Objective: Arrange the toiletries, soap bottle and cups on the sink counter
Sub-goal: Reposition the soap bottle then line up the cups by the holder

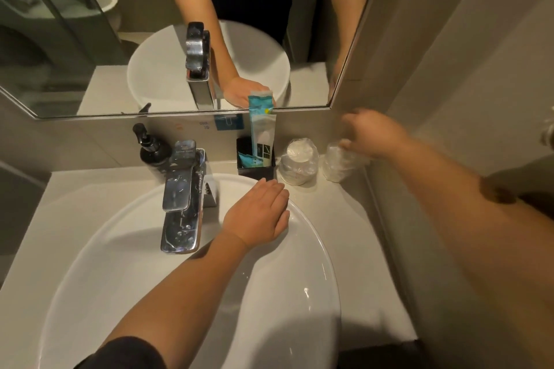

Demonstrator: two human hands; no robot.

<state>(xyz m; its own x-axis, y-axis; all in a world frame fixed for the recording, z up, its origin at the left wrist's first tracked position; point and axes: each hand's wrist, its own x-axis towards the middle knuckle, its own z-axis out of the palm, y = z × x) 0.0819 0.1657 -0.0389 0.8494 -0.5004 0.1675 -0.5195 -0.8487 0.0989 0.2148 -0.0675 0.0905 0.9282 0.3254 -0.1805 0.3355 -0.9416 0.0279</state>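
Looks mostly sorted already: the glossy black pump soap bottle (151,150) stands left of the chrome faucet (183,198), and the square black holder (255,161) with teal-and-white toiletry sachets (263,132) sits against the back wall. Two crinkly plastic-wrapped white cups (298,164) stand to its right on the pale matte counter (335,213). The right hand (371,136) is at the far-right wrapped cup (338,165) (too blurry to tell if it's pinching it). The left hand (257,213) rests flat, fingers together, on the smooth white basin (311,249) rim.
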